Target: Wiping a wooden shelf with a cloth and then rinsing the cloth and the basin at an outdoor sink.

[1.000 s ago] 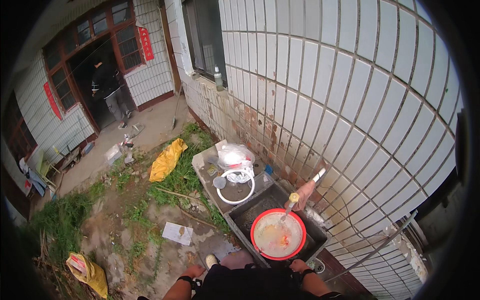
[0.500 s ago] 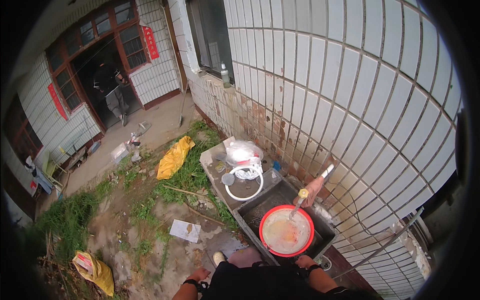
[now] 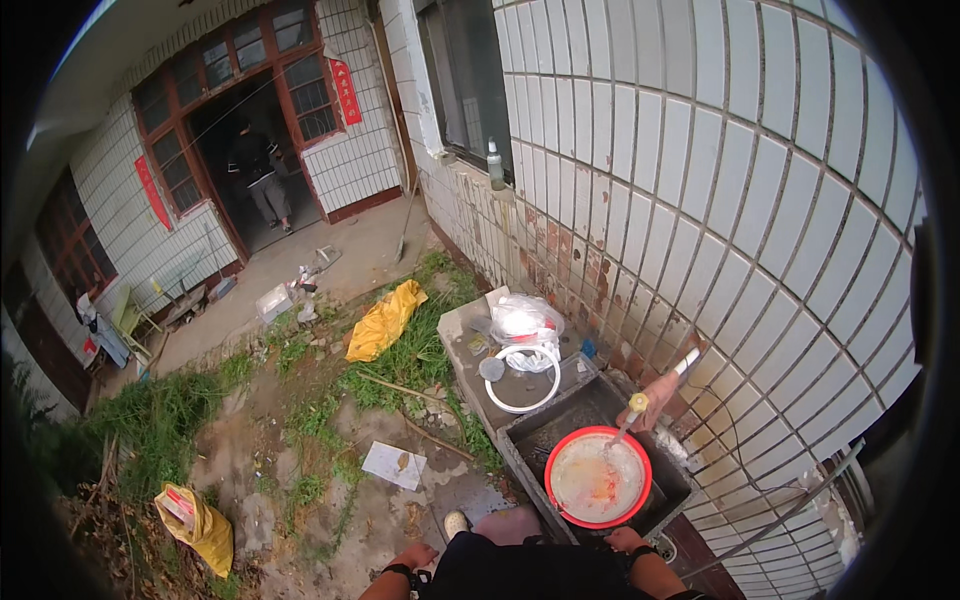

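My left hand (image 3: 417, 556) hangs beside my leg with its fingers loosely curled and nothing visible in it. My right hand (image 3: 627, 541) is at the near edge of the dark stone sink (image 3: 677, 492), just below the basin; its fingers are partly hidden, and I cannot tell whether it touches the edge. A red-rimmed basin (image 3: 598, 480) sits in the sink, holding cloudy liquid with reddish patches. Over it reaches a tap (image 3: 637, 403) with a yellow handle, its spout pointing into the basin.
Left of the sink, a slab (image 3: 470, 345) bears a white hose ring (image 3: 508, 404) and plastic bags (image 3: 525, 318). Yellow sacks (image 3: 388, 322) lie on weedy ground. A tiled wall (image 3: 720, 200) rises on the right. Another person (image 3: 262, 175) stands in the far doorway.
My view has shifted, so the scene sits further right and lower. The person at the doorway has moved further inside. Both my hands stay low, near the same places.
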`<state>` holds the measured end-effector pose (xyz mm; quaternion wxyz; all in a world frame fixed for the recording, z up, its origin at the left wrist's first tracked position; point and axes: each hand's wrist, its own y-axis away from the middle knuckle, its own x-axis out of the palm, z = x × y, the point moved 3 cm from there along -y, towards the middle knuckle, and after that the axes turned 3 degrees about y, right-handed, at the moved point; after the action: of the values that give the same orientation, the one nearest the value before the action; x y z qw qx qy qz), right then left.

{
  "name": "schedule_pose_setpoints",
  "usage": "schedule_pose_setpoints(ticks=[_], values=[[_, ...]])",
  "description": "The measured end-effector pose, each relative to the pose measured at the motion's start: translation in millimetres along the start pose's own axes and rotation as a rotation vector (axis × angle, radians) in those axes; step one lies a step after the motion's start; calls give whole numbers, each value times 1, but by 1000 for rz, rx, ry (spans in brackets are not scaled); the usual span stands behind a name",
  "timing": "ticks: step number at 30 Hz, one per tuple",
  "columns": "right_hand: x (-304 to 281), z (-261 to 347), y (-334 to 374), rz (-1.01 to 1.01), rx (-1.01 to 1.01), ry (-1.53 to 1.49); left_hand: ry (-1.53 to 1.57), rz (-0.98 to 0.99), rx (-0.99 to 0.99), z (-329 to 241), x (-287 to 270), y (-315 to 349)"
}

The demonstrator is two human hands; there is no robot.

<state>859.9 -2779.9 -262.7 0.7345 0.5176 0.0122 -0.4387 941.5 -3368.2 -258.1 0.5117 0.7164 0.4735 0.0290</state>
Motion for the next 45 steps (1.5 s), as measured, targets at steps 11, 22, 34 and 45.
schedule_pose_setpoints(ticks=[11, 22, 34, 45], values=[[1, -15, -12, -14, -24, 84, -25, 17, 35, -1, 6, -4], [15, -28, 0, -152, -129, 103, -33, -30, -28, 8, 5, -10], [-32, -8, 36, -501, -36, -139, 191, 33, 65, -19, 2, -48], [-237, 249, 115, -1107, -615, 230, 32, 38, 27, -3, -7, -34]])
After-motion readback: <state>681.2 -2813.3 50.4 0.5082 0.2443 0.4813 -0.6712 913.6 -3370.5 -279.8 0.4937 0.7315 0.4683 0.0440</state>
